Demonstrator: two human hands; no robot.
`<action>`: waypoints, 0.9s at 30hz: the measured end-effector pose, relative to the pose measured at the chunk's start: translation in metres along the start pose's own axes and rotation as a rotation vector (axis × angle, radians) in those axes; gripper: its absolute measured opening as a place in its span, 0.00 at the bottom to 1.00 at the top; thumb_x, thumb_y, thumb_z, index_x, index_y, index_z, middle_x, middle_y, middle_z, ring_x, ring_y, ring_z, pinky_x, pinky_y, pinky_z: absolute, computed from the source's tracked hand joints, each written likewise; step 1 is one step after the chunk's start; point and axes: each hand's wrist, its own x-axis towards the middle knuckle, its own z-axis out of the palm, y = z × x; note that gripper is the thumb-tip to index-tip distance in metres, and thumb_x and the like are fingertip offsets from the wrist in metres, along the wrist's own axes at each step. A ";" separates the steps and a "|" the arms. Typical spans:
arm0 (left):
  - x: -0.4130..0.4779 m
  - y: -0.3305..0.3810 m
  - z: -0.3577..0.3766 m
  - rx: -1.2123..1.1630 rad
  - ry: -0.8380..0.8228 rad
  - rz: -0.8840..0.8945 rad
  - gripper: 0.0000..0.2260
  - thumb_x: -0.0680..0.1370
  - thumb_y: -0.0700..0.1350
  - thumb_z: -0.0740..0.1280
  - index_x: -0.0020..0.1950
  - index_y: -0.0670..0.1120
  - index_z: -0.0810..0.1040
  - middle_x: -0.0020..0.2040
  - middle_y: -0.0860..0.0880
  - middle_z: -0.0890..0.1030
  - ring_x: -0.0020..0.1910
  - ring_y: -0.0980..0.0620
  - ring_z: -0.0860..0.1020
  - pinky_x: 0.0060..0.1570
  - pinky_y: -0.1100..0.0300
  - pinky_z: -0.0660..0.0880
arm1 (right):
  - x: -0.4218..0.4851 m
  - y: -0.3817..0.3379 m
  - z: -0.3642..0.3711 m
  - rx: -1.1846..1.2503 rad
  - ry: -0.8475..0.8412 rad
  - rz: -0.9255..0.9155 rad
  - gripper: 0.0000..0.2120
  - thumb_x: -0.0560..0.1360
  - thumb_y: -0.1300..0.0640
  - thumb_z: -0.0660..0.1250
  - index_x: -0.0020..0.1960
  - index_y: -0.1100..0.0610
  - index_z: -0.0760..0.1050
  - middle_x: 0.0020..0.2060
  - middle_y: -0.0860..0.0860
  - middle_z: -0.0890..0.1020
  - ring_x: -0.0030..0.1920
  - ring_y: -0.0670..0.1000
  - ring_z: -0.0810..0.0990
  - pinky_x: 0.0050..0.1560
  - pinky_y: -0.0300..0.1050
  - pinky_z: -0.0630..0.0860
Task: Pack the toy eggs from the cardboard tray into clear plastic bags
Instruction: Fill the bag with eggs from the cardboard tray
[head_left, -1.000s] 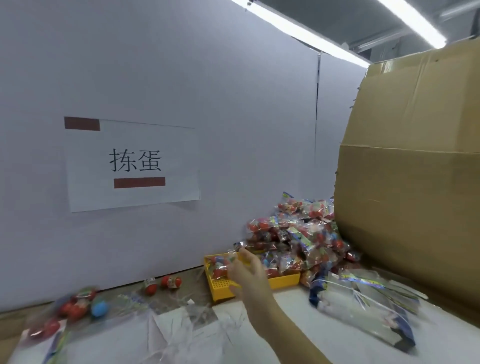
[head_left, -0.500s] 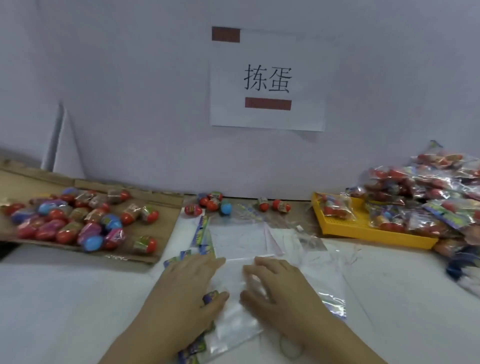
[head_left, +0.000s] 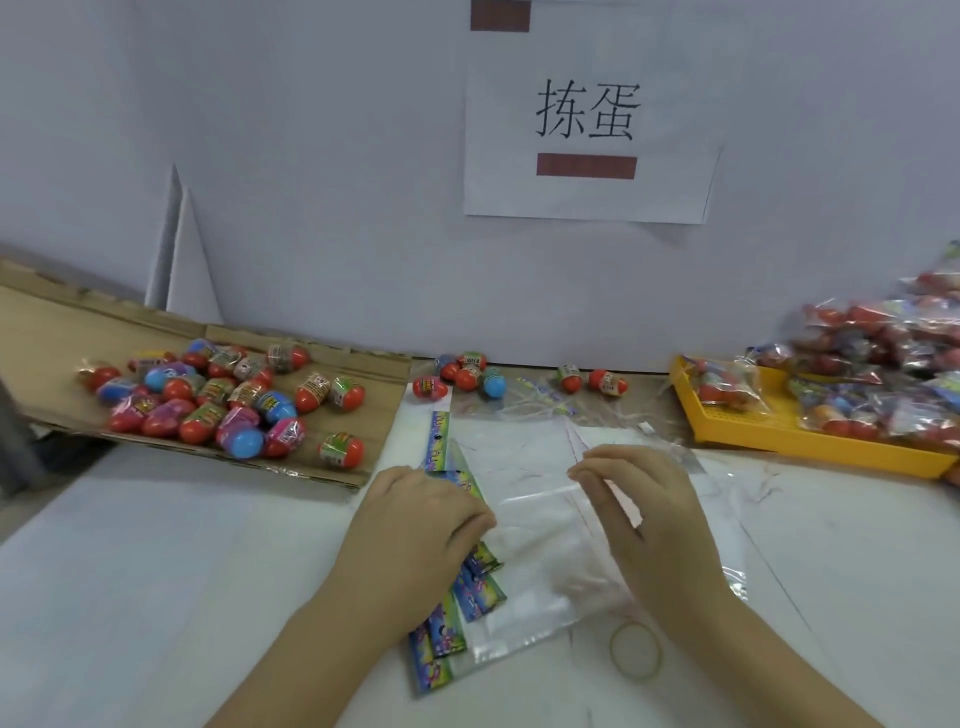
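**Head view: both hands on the clear bags, toy eggs lying in the cardboard tray**

Compared with half a second ago, the scene sits lower and closer, with the same bench in view. The right hand (head_left: 644, 514), which lay flat then, now has its fingers arched, and thumb and fingertips meet to pinch the top film of the clear plastic bags (head_left: 540, 561). The left hand (head_left: 415, 530) is again on the bags' printed header strips (head_left: 470, 597), fingers curled down; whether they grip or only press, I cannot tell.

A pale partition wall (head_left: 311, 156) closes off the back, and a white table (head_left: 156, 597) fills the foreground. The cardboard tray (head_left: 62, 338) lies at the left, holding the toy eggs (head_left: 228, 400), red, blue and pink in printed wrap. A heap of filled bags (head_left: 883, 353) spills over a yellow plastic basket (head_left: 779, 436) at the right. A paper sign (head_left: 592, 119) with two printed characters and a red bar hangs on the wall. A few loose eggs (head_left: 467, 374) rest along the wall between tray and basket. A rubber band (head_left: 636, 651) lies just beside the right wrist.
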 end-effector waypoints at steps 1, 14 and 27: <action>0.001 0.000 -0.001 0.007 0.041 0.048 0.12 0.80 0.54 0.61 0.48 0.54 0.84 0.44 0.59 0.83 0.46 0.55 0.79 0.57 0.62 0.64 | 0.002 0.000 -0.002 0.018 0.035 0.017 0.12 0.76 0.53 0.62 0.46 0.57 0.83 0.45 0.48 0.82 0.48 0.50 0.79 0.50 0.49 0.75; 0.013 -0.007 -0.035 -1.301 0.270 -0.675 0.04 0.58 0.47 0.75 0.30 0.49 0.83 0.32 0.51 0.83 0.34 0.54 0.82 0.32 0.62 0.76 | 0.026 0.029 -0.046 -0.632 -0.690 0.567 0.44 0.76 0.45 0.63 0.77 0.49 0.34 0.78 0.51 0.46 0.77 0.55 0.49 0.73 0.60 0.52; 0.007 0.014 -0.025 -0.883 0.630 -0.282 0.07 0.77 0.48 0.69 0.43 0.52 0.71 0.47 0.58 0.82 0.47 0.58 0.82 0.47 0.66 0.77 | 0.024 0.009 -0.047 -0.076 -0.402 0.370 0.22 0.77 0.40 0.51 0.60 0.44 0.79 0.53 0.41 0.82 0.57 0.46 0.76 0.50 0.39 0.70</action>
